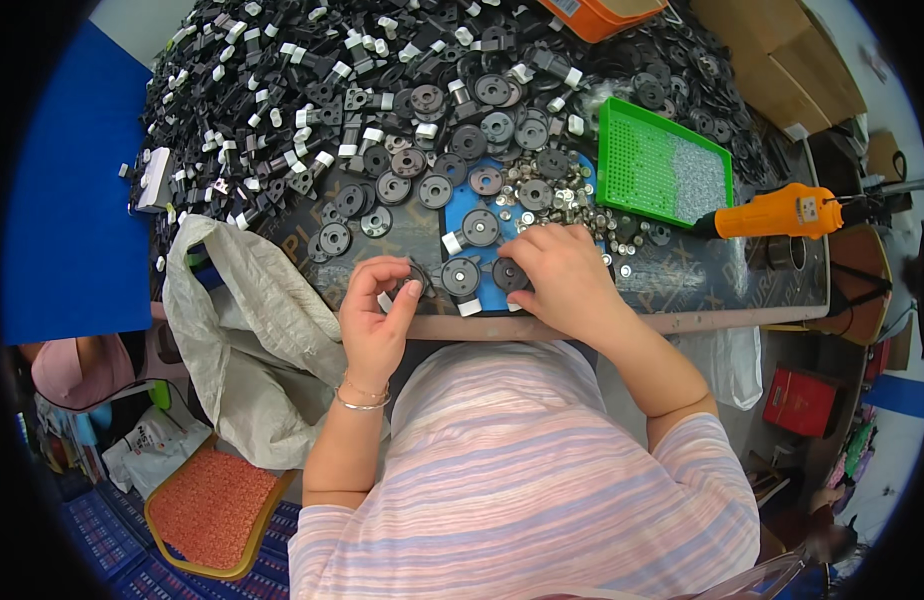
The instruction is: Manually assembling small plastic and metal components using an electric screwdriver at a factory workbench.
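Fingers seemingly hold discs near table edge.

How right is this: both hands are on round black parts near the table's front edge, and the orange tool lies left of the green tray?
Not quite: in the head view, the orange tool lies right of the green tray, not left. The left hand and right hand are on round black parts near the table's front edge.
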`<state>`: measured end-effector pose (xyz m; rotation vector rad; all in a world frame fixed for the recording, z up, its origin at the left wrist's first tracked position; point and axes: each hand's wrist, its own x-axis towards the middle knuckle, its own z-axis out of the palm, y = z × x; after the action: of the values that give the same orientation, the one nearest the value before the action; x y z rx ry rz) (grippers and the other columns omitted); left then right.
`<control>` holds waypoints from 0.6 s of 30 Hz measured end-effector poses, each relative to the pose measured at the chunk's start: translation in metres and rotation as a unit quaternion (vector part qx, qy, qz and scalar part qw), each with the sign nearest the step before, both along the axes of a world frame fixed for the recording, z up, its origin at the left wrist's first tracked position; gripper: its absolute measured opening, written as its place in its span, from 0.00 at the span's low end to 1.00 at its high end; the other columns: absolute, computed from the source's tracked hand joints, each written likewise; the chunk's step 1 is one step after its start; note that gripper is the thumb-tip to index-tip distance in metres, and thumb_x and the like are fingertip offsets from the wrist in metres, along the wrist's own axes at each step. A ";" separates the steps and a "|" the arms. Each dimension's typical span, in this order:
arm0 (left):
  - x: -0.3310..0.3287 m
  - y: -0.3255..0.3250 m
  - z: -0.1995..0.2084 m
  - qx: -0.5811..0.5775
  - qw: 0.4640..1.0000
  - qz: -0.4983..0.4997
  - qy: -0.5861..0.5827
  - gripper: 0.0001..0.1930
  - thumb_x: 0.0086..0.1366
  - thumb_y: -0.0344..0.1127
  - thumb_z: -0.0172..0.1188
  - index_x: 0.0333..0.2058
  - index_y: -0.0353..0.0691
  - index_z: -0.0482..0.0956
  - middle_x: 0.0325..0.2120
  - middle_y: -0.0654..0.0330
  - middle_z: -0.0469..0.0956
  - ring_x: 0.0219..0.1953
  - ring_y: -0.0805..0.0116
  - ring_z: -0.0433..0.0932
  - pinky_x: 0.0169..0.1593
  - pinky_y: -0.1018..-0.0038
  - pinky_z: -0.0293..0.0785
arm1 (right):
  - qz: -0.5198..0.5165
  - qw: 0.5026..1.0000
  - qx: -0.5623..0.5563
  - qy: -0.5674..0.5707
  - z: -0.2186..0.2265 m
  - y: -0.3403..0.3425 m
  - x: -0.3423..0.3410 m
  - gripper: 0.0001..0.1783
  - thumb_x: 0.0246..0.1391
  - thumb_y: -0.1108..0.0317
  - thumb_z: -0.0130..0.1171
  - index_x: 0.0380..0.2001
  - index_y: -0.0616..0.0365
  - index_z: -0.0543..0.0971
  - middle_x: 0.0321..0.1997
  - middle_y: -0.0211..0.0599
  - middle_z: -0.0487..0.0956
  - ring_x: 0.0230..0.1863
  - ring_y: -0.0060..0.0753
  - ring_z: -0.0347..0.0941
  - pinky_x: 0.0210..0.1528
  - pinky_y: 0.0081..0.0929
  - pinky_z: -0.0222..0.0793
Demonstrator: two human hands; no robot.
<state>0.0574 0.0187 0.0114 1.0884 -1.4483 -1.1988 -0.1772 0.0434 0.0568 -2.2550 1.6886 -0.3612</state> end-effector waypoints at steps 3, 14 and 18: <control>0.002 0.000 -0.001 0.002 1.000 0.003 0.001 0.08 0.58 0.27 0.62 0.37 0.36 0.75 0.41 0.59 0.74 0.42 0.72 0.72 0.47 0.78 0.67 | 0.007 1.000 -0.006 -0.009 0.003 -0.001 -0.001 0.26 0.32 0.66 0.71 0.40 0.51 0.77 0.40 0.32 0.75 0.46 0.37 0.70 0.50 0.36 0.61; -0.001 -0.009 -0.002 0.011 1.000 0.002 0.000 0.08 0.57 0.27 0.62 0.36 0.36 0.75 0.40 0.60 0.74 0.42 0.72 0.72 0.46 0.79 0.67 | 0.029 0.998 0.046 -0.030 -0.006 -0.010 -0.005 0.27 0.32 0.68 0.71 0.42 0.51 0.78 0.42 0.32 0.76 0.48 0.37 0.70 0.53 0.37 0.59; -0.005 -0.034 0.012 -0.070 0.986 -0.038 -0.147 0.09 0.55 0.28 0.63 0.35 0.35 0.74 0.35 0.59 0.74 0.38 0.68 0.73 0.42 0.76 0.69 | 0.019 0.997 0.073 -0.032 0.002 -0.007 -0.004 0.28 0.32 0.66 0.72 0.44 0.51 0.77 0.44 0.33 0.75 0.50 0.38 0.68 0.54 0.38 0.59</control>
<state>0.0527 -0.0157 0.0233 1.1558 -1.7864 -1.0010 -0.1807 0.0368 0.0591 -2.1439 1.5843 -0.2877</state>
